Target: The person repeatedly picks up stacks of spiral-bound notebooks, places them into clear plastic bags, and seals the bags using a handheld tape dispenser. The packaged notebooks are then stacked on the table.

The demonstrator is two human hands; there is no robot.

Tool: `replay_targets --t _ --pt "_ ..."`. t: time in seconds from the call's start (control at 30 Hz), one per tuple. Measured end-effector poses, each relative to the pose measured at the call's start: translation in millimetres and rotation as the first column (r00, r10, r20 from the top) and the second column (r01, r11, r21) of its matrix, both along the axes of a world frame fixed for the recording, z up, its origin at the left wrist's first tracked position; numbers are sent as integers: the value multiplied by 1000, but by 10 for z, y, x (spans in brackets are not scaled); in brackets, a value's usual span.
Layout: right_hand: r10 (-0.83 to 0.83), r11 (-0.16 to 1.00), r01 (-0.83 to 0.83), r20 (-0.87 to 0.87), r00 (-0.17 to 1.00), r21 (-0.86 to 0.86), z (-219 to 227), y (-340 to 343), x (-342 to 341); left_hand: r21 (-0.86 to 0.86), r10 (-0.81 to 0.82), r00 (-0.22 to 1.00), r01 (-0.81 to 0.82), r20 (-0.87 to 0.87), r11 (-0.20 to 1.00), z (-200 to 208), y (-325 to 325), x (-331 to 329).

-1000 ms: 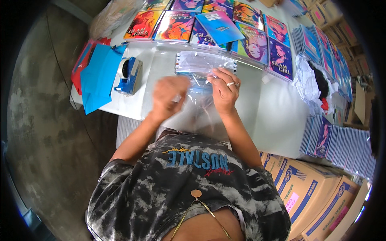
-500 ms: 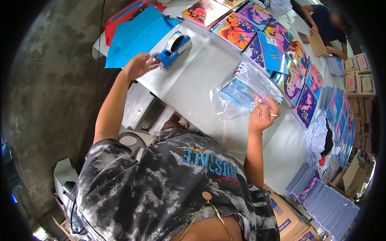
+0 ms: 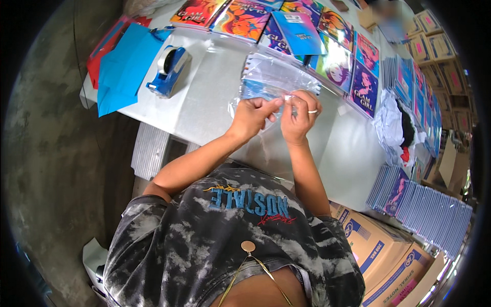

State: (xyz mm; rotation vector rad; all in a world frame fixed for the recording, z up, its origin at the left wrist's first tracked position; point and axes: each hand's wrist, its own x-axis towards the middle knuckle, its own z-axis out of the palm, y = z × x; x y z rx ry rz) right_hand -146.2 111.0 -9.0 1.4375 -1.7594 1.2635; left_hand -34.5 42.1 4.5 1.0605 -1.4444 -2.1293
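Note:
A spiral notebook (image 3: pixel 263 69) inside a clear plastic bag (image 3: pixel 302 82) lies on the table in front of me. My right hand (image 3: pixel 300 117) is closed at the bag's near edge, thumb and fingers pinching the plastic. Beside it, my left hand (image 3: pixel 251 120) is pinched too, its thumb and forefinger almost meeting the right fingertips. A small shiny clear piece shows between them and looks like tape, though the fingers partly cover it. To the left stands a blue tape dispenser (image 3: pixel 169 71) with a roll in it, touched by neither hand.
Blue sheets (image 3: pixel 123 71) and a red folder (image 3: pixel 102 51) lie at the table's left end. Colourful notebooks (image 3: pixel 240 20) cover the far side. Crumpled plastic (image 3: pixel 391 123) and stacked notebooks (image 3: pixel 424 204) are at right, cardboard boxes (image 3: pixel 378 245) below. Another person (image 3: pixel 391 23) is at the far right.
My left hand has left the tape dispenser and come right to meet my right hand at the bag. The whole view has shifted, so the table's things appear further left.

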Motion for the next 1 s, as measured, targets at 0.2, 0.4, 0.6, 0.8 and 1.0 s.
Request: replay_targets --t 0.2,0.4,0.6,0.8,1.0 --pt "-8 854 -38 86 996 519 611 157 36 -34 134 972 -130 194 991 -345 -17 -28" --pt "-52 778 88 -76 996 623 770 -399 33 178 -314 948 301 51 937 -628 306 -55" --pt "161 848 -424 608 777 318 854 -480 -122 427 -494 821 572 -288 701 -768 231 160" --pt "556 820 -391 744 371 -418 165 174 -632 105 50 628 51 -777 993 -764 -724 146" --pt "436 879 -439 686 582 -186 179 -63 -333 -585 -160 893 -131 -420 800 -189 -832 58"
